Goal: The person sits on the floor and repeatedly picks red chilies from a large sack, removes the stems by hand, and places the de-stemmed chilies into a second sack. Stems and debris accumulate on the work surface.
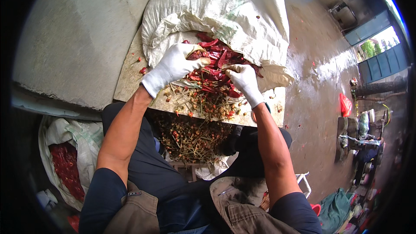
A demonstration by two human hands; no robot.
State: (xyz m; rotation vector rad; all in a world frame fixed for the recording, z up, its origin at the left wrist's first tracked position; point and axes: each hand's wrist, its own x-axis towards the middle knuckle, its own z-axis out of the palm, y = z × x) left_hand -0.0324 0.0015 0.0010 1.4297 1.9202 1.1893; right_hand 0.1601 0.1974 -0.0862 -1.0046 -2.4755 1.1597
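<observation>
My left hand (177,63), in a white knit glove with yellowed fingertips, is closed around several dried red chilies (196,55). Across from it my right hand (242,77), gloved the same way, has its fingertips pinched together at the chili heap's right side. Whether anything sits in that pinch is too small to tell. Between and behind the hands, dried red chilies (218,55) spill out of the mouth of a white woven sack (214,3). Plucked stems and caps (208,104) are strewn over the front of the pale board (130,84) underneath.
Below the board's front edge, between my legs, lies a pile of stems (191,139). An open woven sack (73,130) of red chilies stands at lower left. A concrete slab (71,39) adjoins the board. Wet floor (312,97) stretches right, towards a red plastic bag (345,105).
</observation>
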